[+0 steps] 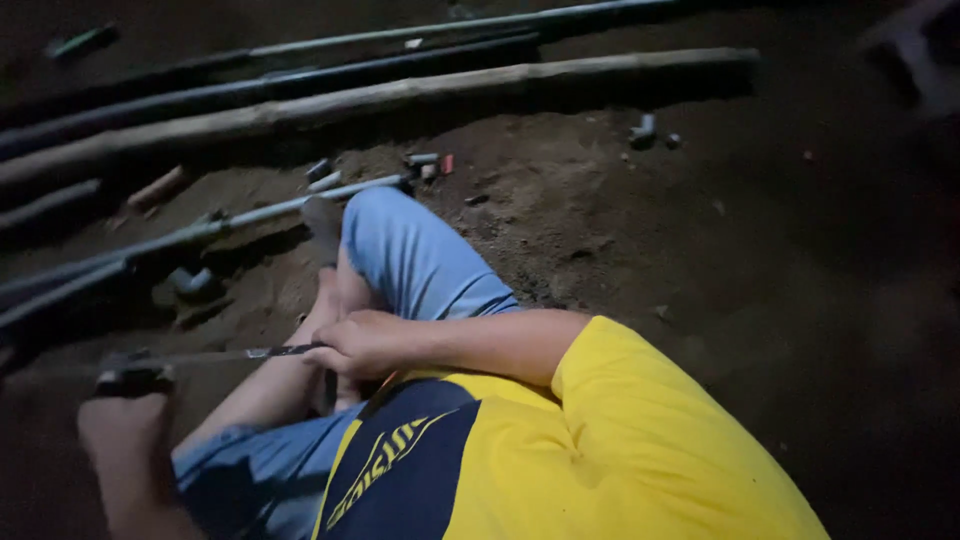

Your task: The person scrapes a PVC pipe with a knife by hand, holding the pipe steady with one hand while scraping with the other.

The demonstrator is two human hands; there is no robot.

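Note:
I sit on a dirt floor in a yellow shirt and blue jeans, one knee (405, 250) bent up. My right hand (360, 345) reaches across my body and is closed on one end of a thin metal saw blade (230, 353), beside my shin. The blade runs left to a dark handle (133, 380). My left hand (120, 430), at the lower left, grips that handle. The dim light hides whatever lies under the blade.
Long dark pipes (300, 85) and a pale wooden pole (400, 95) lie across the ground beyond my legs. A thinner grey pipe (250, 212) runs past my foot. Short pipe offcuts and fittings (425, 162) are scattered on the dirt (600, 220).

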